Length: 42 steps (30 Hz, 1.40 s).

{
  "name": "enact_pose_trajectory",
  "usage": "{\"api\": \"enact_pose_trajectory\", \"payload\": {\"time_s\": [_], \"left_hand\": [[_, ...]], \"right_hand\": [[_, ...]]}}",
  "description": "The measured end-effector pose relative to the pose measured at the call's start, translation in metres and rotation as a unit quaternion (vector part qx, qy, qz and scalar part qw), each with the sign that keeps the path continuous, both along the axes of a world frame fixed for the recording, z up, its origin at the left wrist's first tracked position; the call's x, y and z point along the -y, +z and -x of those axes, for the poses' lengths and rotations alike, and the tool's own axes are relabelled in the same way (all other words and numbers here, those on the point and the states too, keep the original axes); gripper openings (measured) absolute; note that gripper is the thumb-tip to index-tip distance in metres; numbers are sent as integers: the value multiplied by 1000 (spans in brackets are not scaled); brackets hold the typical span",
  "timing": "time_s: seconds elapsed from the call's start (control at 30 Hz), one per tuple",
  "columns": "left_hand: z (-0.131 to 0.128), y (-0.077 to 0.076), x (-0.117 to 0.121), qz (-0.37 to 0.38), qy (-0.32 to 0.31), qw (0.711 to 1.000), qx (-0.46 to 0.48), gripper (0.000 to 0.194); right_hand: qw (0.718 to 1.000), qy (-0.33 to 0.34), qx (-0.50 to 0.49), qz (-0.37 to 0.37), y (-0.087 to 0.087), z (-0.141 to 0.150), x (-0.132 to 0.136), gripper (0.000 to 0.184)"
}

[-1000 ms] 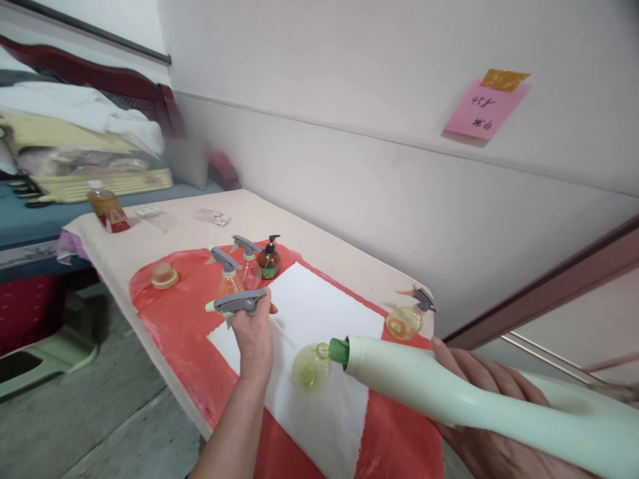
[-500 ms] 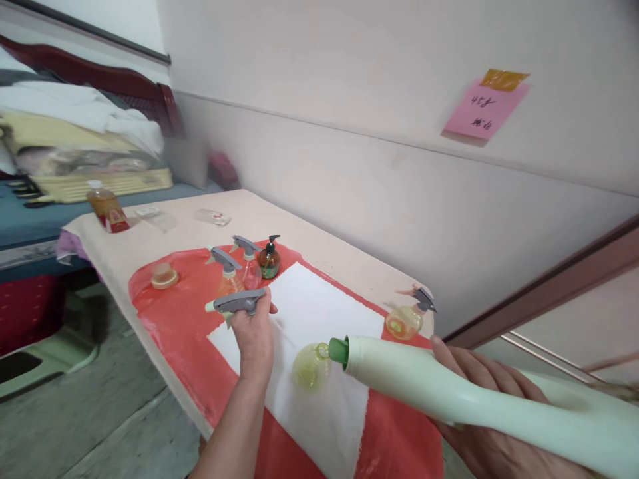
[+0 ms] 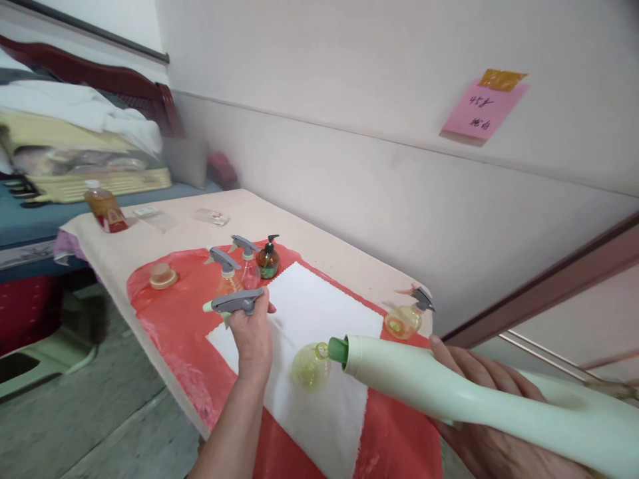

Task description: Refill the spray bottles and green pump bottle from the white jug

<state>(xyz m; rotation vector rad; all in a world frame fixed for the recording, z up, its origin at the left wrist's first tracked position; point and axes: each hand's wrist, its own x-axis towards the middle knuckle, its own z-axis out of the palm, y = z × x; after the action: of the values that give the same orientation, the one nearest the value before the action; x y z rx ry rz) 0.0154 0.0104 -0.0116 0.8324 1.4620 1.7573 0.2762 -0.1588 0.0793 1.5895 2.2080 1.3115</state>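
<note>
Left hand grips a gray spray head, right hand clasps the pale-green jug, spout right by the round bottle

You have two hands in view, one left hand and one right hand. You can count one loose spray head, three spray bottles, one open bottle, one pump bottle, one white-capped bottle, one pale green container, one round tan object, two clear packets, one white sheet, one red sheet, one table and one pink note before you.
</note>
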Motion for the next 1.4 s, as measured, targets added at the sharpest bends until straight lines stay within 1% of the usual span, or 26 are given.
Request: {"api": "enact_pose_trajectory", "payload": {"time_s": [0.1,0.23,0.43,0.6,0.83,1.1,1.23,1.4], "left_hand": [[1,0,0,1,0,1000,-3,30],[1,0,0,-5,-4,1000,4,30],[1,-5,-2,-6,0,1000,0,31],[1,-6,-2,-15,4,1000,1,31],[1,-4,-1,-15,0,1000,8,30],[1,-6,-2,-26,6,1000,12,31],[1,-6,-3,-25,8,1000,15,32],[1,-7,-3,-15,8,1000,6,31]], "right_hand": [[1000,-9,0,6,1,1,0,54],[1000,-3,-3,1,-1,0,-1,54],[1000,-12,-3,6,-2,0,-2,55],[1000,-5,-2,13,0,1,0,55],[1000,15,-10,-3,-1,-1,-2,55],[1000,-2,-11,8,0,1,-2,58],[1000,4,-6,8,1,1,-1,58],[1000,-20,-7,20,2,2,1,54]]}}
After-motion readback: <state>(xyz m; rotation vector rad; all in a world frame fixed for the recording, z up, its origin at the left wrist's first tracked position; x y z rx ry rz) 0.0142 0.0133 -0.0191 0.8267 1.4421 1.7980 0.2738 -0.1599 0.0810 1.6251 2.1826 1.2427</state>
